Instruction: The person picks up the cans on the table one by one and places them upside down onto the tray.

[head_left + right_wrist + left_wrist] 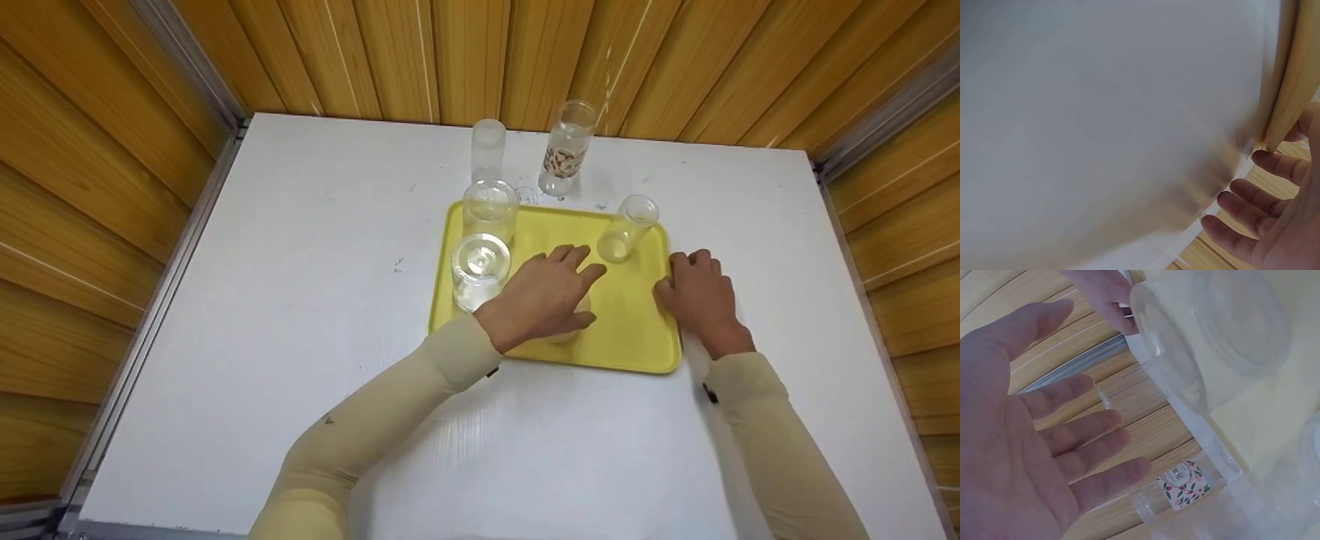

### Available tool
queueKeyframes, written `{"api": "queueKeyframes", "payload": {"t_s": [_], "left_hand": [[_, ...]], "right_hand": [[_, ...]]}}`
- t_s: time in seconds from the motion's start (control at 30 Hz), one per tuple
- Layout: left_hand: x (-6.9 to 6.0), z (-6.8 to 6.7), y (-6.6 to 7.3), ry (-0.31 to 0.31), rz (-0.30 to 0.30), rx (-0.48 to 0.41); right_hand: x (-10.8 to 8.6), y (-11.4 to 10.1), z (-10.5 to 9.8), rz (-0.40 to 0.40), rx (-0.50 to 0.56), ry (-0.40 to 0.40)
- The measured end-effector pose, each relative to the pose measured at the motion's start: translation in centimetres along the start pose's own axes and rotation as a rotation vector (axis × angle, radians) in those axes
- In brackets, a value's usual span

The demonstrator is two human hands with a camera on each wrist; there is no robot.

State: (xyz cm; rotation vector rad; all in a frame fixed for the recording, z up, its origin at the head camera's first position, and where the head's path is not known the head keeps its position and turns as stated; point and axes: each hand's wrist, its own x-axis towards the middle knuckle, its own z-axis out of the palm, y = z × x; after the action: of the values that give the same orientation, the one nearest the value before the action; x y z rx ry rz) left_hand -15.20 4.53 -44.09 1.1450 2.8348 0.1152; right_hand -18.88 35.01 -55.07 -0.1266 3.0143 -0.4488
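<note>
My left hand point(541, 294), fingers spread, is over a yellow tray point(634, 337). Below it, a clear container point(579, 313) stands on the tray, mostly hidden by the hand. The left wrist view has a gap between the open palm and that clear container point(1179, 354). At the tray's right edge, my right hand point(703, 294) pinches the rim between thumb and fingers; the right wrist view also catches the tray's edge point(1289, 73) there. Two clear jars point(480, 270) point(491, 210) stand along the tray's left side. A clear cup point(628, 229) occupies its far right corner.
Behind the tray, a plain clear tumbler point(488, 150) and a clear bottle with a patterned band point(564, 154) stand on the white table point(315, 262). Wood-look panels point(472, 60) wall the table at the back and both sides.
</note>
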Motion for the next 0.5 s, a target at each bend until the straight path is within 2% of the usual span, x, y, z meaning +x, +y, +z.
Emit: {"api": "queueKeyframes", "payload": {"t_s": [0.27,0.5], "left_hand": [[-0.1,-3.2,-1.5,0.098,0.005,-0.061],[0.6,-5.0,-4.2,0.129,-0.044,-0.070]], "right_hand": [[0.0,0.0,-0.2,0.011,0.009,-0.025],[0.1,0.1,0.0,0.017,0.018,-0.024]]}}
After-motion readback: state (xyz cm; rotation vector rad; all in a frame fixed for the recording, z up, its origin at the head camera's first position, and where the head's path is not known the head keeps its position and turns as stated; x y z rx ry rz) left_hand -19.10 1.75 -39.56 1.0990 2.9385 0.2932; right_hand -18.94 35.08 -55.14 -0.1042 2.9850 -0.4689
